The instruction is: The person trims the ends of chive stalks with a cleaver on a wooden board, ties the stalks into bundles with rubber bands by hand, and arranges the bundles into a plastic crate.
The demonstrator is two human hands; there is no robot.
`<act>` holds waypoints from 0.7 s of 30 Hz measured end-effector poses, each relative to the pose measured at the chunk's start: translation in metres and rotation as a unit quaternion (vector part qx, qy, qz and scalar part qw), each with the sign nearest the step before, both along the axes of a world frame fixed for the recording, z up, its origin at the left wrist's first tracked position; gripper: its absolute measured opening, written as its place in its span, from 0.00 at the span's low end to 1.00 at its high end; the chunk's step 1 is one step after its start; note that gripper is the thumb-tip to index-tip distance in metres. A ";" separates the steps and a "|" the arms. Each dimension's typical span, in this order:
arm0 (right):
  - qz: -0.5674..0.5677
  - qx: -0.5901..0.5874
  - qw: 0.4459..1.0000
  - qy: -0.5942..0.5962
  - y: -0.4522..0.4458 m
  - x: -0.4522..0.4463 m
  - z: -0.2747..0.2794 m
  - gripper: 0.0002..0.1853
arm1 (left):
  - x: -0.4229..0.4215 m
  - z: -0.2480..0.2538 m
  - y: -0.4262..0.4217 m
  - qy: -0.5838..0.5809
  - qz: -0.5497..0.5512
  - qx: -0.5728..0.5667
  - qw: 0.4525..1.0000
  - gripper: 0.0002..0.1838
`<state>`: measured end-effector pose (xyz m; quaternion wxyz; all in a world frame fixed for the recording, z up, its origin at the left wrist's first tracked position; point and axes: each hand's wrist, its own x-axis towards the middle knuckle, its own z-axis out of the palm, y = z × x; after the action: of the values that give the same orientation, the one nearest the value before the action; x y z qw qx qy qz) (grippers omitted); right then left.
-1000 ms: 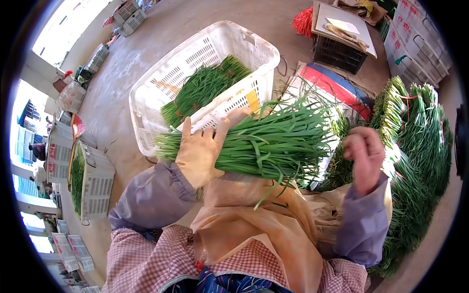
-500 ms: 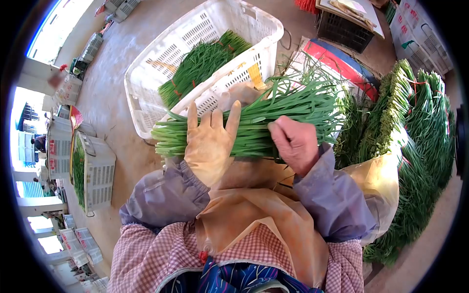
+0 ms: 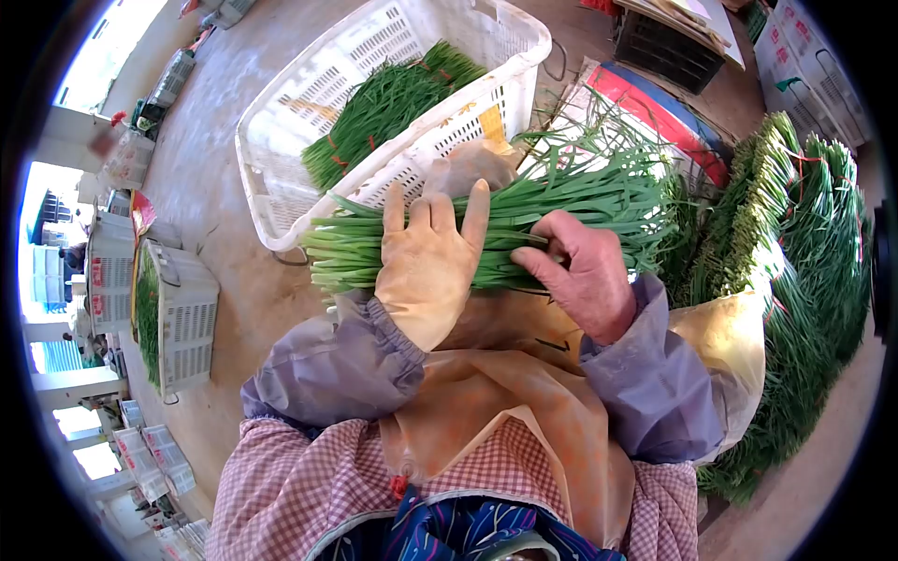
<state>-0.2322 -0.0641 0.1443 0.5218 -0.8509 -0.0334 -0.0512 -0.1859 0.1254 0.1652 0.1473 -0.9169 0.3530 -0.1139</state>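
Note:
A loose bunch of long green stalks (image 3: 524, 220) lies across my lap, its pale cut ends to the left and its leaves fanning right. My left hand (image 3: 428, 257), in a pale rubber glove, lies flat on the stalks with its fingers spread. My bare right hand (image 3: 585, 271) is at the bunch's near edge, thumb and forefinger pinched on a thin stalk or leaf. Beyond my hands, a white plastic crate (image 3: 267, 140) holds tied green bundles (image 3: 388, 103) with red bands. An orange-tan apron (image 3: 524, 374) covers my lap.
Tied green bundles (image 3: 814, 252) are piled at the right. Behind them are a black crate (image 3: 666, 49) with boards on top and stacked white boxes (image 3: 809, 70). A red, white and blue sheet (image 3: 645, 103) lies ahead. Another crate of greens (image 3: 187, 318) stands left.
My right hand has come from the right onto the stalks, its thumb and forefinger now together at the near edge. My left hand has shifted slightly right along the bunch.

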 end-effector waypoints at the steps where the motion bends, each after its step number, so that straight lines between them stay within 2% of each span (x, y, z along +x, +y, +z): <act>1: 0.005 0.019 1.000 0.010 0.005 0.001 0.003 0.10 | 0.000 -0.001 0.001 -0.003 0.001 0.001 1.000 0.41; 2: 0.010 0.038 0.999 0.023 0.009 0.000 0.004 0.10 | 0.000 -0.003 0.001 -0.005 0.001 0.002 1.000 0.41; 5: 0.002 0.012 0.999 -0.049 0.018 0.001 -0.011 0.10 | -0.003 0.003 -0.002 0.032 0.010 -0.005 0.999 0.40; 6: 0.059 0.047 0.996 -0.045 0.013 0.000 -0.008 0.08 | -0.003 0.005 -0.003 0.051 0.015 -0.008 0.999 0.39; 9: 0.152 0.248 0.956 -0.029 0.003 -0.008 -0.008 0.06 | -0.004 0.000 -0.002 0.005 -0.034 -0.067 0.997 0.30; 10: 0.144 0.328 0.933 0.035 -0.008 -0.014 -0.005 0.06 | -0.005 0.001 -0.002 0.014 -0.024 -0.046 0.999 0.32; 12: 0.082 0.457 0.885 0.046 -0.034 -0.028 -0.017 0.06 | -0.007 0.003 -0.002 0.032 -0.003 -0.005 0.999 0.37; 14: -0.018 0.412 0.908 0.072 -0.061 -0.036 -0.009 0.04 | -0.006 0.000 0.000 0.029 -0.004 -0.015 0.999 0.37; 15: -0.052 0.455 0.889 0.027 -0.066 -0.039 -0.011 0.04 | -0.005 -0.001 -0.001 0.026 -0.007 -0.021 0.999 0.37; 17: -0.016 0.586 0.809 -0.043 -0.065 -0.028 -0.004 0.05 | -0.006 -0.002 -0.003 0.026 -0.004 -0.012 1.000 0.36; 19: -0.143 0.430 0.891 0.040 -0.048 -0.020 0.006 0.06 | -0.008 -0.003 -0.005 0.023 -0.001 -0.002 1.000 0.36; 20: -0.053 0.302 0.946 0.102 -0.047 -0.016 0.006 0.07 | -0.008 -0.004 -0.006 0.019 0.000 0.003 1.000 0.36; 21: -0.017 0.222 0.973 0.054 -0.032 -0.009 -0.009 0.10 | -0.009 -0.004 -0.007 0.016 0.001 0.009 1.000 0.35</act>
<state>-0.2413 -0.0963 0.1351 0.6979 -0.7155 0.0218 -0.0205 -0.1949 0.1186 0.1614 0.1499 -0.9174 0.3558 -0.0963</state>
